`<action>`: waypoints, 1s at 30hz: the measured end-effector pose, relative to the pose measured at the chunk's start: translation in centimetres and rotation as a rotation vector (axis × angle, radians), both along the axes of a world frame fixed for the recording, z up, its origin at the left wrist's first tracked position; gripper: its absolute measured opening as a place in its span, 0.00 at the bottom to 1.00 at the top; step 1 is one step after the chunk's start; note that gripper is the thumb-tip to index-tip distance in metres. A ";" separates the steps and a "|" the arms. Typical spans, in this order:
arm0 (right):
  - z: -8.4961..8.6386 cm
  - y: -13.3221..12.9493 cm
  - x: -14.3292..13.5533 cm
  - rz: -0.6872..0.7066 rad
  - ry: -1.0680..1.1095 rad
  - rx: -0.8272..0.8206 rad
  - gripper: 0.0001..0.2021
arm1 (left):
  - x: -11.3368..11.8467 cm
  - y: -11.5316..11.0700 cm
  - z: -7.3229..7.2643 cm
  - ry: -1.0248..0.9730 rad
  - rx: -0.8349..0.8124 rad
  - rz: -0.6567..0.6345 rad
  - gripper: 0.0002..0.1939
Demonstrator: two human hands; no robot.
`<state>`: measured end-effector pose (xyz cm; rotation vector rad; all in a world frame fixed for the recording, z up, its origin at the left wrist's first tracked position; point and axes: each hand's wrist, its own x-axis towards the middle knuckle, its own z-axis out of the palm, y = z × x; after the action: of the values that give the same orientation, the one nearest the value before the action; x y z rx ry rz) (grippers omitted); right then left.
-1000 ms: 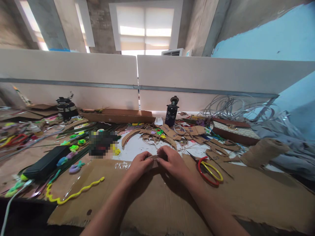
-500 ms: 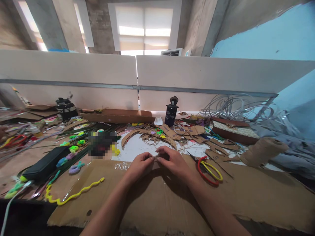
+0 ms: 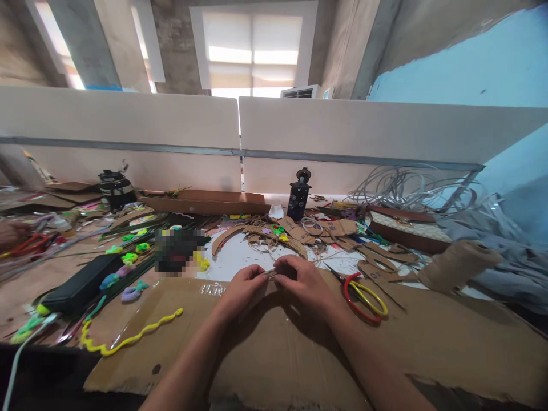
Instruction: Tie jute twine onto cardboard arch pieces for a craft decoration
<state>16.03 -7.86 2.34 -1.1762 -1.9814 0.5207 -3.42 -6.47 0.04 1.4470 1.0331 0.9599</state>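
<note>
My left hand (image 3: 245, 290) and my right hand (image 3: 303, 285) meet above a cardboard sheet (image 3: 265, 365), fingertips close together. Both are closed in a pinch on a small thin brownish piece (image 3: 269, 274), too small to name. Scissors (image 3: 363, 299) with one red and one yellow handle lie to the right of my right hand, blades pointing up and left. Beyond my hands, a curved cardboard piece (image 3: 229, 235) and tangled twine (image 3: 261, 242) rest on a white surface. A wavy yellow fuzzy strip (image 3: 141, 331) lies on the sheet's left part.
At the right are a twine spool (image 3: 460, 265), a patterned bag (image 3: 402, 225) and coiled grey tubing (image 3: 398, 185). A dark bottle (image 3: 298, 197) stands behind. On the left lie a black case (image 3: 83, 282) and fuzzy flowers (image 3: 132, 292). Part of another person's hand (image 3: 12, 233) shows at the left edge.
The other person's hand has come into view at the left edge, near the red-handled tool there. My two hands have barely moved and keep their pinch.
</note>
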 end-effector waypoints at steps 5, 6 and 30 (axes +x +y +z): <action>0.1 -0.1 -0.1 0.027 -0.033 0.007 0.10 | -0.1 0.1 0.1 -0.026 -0.012 -0.042 0.13; 0.1 -0.1 -0.1 0.032 -0.029 0.003 0.10 | -0.1 0.1 0.2 -0.028 -0.012 -0.048 0.13; 0.2 -0.1 0.4 0.061 0.070 -0.125 0.08 | -0.3 -0.3 1.0 0.086 -0.027 -0.053 0.14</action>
<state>16.38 -7.98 2.50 -1.1590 -1.9529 0.7170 -3.68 -6.78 1.01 1.4970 1.0610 0.8489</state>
